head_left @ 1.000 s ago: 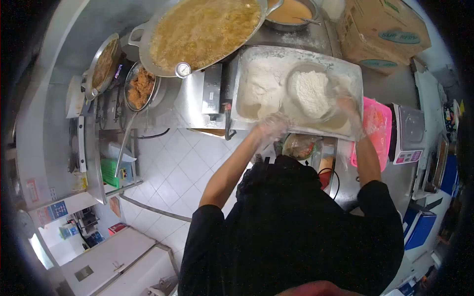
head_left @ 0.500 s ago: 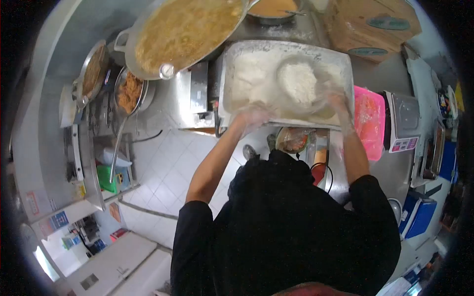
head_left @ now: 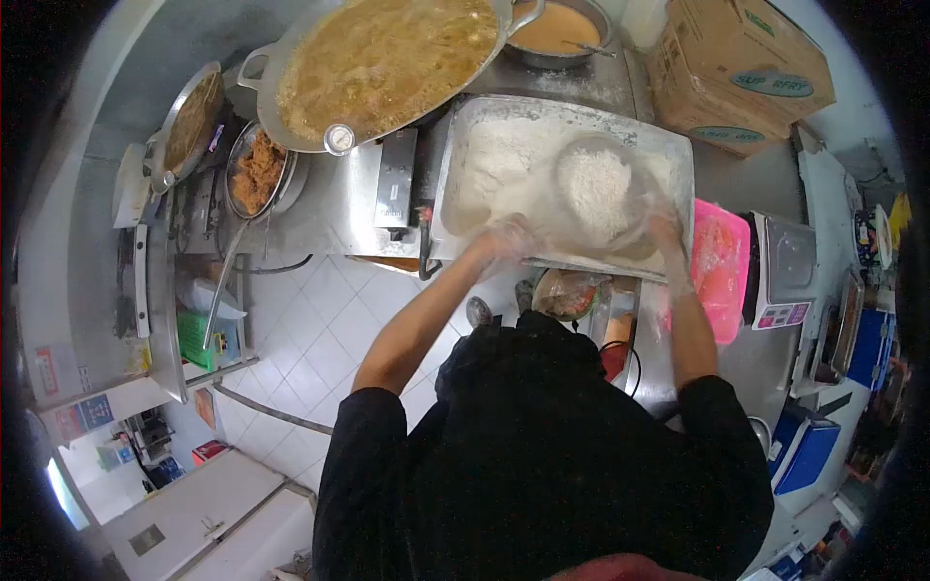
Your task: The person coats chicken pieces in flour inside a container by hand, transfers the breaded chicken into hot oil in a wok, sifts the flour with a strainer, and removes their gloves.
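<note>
A metal tray (head_left: 678, 145) of white flour lies in front of me, with a round sieve-like bowl (head_left: 593, 190) of floury material inside it, blurred at its rim. My right hand (head_left: 662, 225), in a clear glove, is closed on the bowl's right side. Also gloved, my left hand (head_left: 506, 240) is over the tray's front left edge; blur hides its fingers, and I cannot tell whether it touches the bowl.
A large pan (head_left: 387, 68) of bubbling oil stands left of the tray, beside a strainer of fried food (head_left: 259, 174). Orange liquid fills a bowl (head_left: 557, 27) behind. At right are a pink basket (head_left: 719, 271), a scale (head_left: 783, 254) and cardboard boxes (head_left: 741, 73).
The view has shifted slightly. Both hands remain at the tray, and the contents of the bowl look lower and less spread than before.
</note>
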`<state>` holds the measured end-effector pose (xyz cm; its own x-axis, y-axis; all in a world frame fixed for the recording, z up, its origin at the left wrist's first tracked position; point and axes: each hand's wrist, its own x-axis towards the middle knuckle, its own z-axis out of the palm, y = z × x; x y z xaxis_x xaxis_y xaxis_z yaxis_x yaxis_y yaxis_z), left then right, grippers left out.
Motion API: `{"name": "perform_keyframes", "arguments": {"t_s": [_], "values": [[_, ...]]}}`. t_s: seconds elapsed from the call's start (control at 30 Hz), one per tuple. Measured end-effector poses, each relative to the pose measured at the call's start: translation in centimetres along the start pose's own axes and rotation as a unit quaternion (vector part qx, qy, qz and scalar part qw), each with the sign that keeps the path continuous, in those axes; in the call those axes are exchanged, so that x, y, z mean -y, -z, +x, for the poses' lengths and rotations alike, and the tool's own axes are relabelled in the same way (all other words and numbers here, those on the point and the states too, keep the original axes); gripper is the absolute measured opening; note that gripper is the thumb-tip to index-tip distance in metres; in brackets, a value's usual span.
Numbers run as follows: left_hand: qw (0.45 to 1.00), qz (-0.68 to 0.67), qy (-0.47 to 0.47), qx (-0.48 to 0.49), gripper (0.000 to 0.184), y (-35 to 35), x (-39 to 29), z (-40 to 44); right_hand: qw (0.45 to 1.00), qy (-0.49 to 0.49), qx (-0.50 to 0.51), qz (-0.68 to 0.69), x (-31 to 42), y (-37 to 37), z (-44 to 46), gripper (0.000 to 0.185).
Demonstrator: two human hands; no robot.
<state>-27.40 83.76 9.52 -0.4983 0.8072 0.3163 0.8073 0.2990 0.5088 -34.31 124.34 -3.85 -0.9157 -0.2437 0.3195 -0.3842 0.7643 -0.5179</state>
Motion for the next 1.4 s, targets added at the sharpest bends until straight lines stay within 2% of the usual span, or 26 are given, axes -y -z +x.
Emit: {"name": "perform_keyframes", "arguments": {"t_s": [0.03,0.07,0.13,0.2,0.3,0.33,0.37,0.43,0.47,0.53,0.6,0.67,0.7,0.77,0.83,0.87,1.0,1.07,1.13,1.2,1.3,1.33,1.37,1.4], "values": [[0.979,0.201,0.026,0.033,0.012,-0.2,-0.2,-0.1,1.0,0.009,-0.006,-0.008,0.0,-0.3,0.2,0.039],[0.914,0.396,0.053,0.067,0.01,1.5,-2.7,1.0,1.0,0.015,-0.013,-0.012,0.0,-0.8,0.8,0.04],[0.86,0.487,0.08,0.126,0.008,0.9,-3.8,2.1,1.0,0.006,-0.005,-0.007,-0.2,-0.5,0.5,0.04],[0.924,0.331,0.094,0.166,0.007,-1.0,-0.3,1.6,1.0,0.001,0.005,0.0,0.2,-0.4,1.0,0.041],[0.971,0.128,0.124,0.161,0.01,-1.5,2.8,-0.6,1.0,-0.009,0.013,0.019,1.3,-1.5,0.6,0.042],[0.982,0.076,0.173,0.016,0.014,-0.3,0.7,-1.4,0.999,-0.01,0.016,0.027,1.8,-1.9,1.4,0.042],[0.971,0.012,0.194,-0.137,0.019,1.1,-1.5,-2.1,0.999,-0.007,0.017,0.039,2.4,-2.5,2.2,0.042],[0.931,0.096,0.311,-0.167,0.025,3.6,-5.2,-2.0,0.998,0.013,0.014,0.067,3.5,-4.4,4.9,0.043],[0.896,0.024,0.401,-0.191,0.027,3.6,-5.8,-3.0,0.996,0.027,0.008,0.084,4.0,-5.7,6.3,0.044],[0.828,-0.03,0.544,-0.131,0.029,2.8,-5.7,-6.0,0.991,0.071,-0.016,0.117,4.8,-9.3,9.1,0.044],[0.76,-0.101,0.616,-0.18,0.027,5.5,-8.6,-4.3,0.988,0.013,0.085,0.127,8.9,-9.7,12.0,0.044],[0.794,-0.026,0.559,-0.238,0.029,4.4,-8.3,-6.7,0.975,-0.034,0.167,0.14,12.7,-10.6,13.1,0.043],[0.782,-0.085,0.521,-0.332,0.03,4.3,-9.0,-5.4,0.969,-0.049,0.193,0.145,14.5,-11.2,13.2,0.043],[0.753,-0.183,0.5,-0.387,0.032,3.9,-9.0,-5.3,0.954,-0.065,0.24,0.169,17.4,-12.2,12.7,0.042],[0.733,-0.25,0.541,-0.327,0.031,3.3,-7.7,-7.7,0.939,-0.063,0.273,0.2,19.0,-12.8,12.2,0.042],[0.728,-0.233,0.564,-0.312,0.029,3.9,-8.3,-6.2,0.931,-0.061,0.291,0.211,19.8,-12.5,11.9,0.041],[0.706,-0.264,0.582,-0.307,0.032,4.6,-8.7,-3.1,0.905,-0.051,0.321,0.273,19.7,-11.0,11.1,0.04],[0.745,-0.234,0.545,-0.305,0.03,3.1,-7.0,-4.8,0.905,-0.042,0.313,0.284,18.3,-9.6,10.9,0.04],[0.778,-0.161,0.556,-0.243,0.028,2.7,-6.8,-5.3,0.922,-0.046,0.287,0.255,16.5,-7.1,11.3,0.039],[0.78,-0.043,0.615,-0.109,0.029,4.5,-6.8,-4.5,0.945,-0.1,0.245,0.192,16.0,-3.1,12.9,0.039],[0.804,0.007,0.585,-0.112,0.034,3.1,-6.0,-5.3,0.925,-0.31,0.185,0.116,20.1,4.3,16.3,0.038],[0.822,0.017,0.561,-0.1,0.037,3.1,-5.9,-5.0,0.977,-0.117,0.177,0.033,19.6,2.3,15.8,0.041],[0.839,0.028,0.536,-0.086,0.04,3.0,-5.9,-4.6,0.983,0.079,0.158,-0.051,16.8,-1.4,14.5,0.043],[0.856,0.036,0.51,-0.071,0.044,2.8,-5.9,-4.1,0.944,0.27,0.134,-0.134,15.4,-3.1,14.1,0.047]]}}
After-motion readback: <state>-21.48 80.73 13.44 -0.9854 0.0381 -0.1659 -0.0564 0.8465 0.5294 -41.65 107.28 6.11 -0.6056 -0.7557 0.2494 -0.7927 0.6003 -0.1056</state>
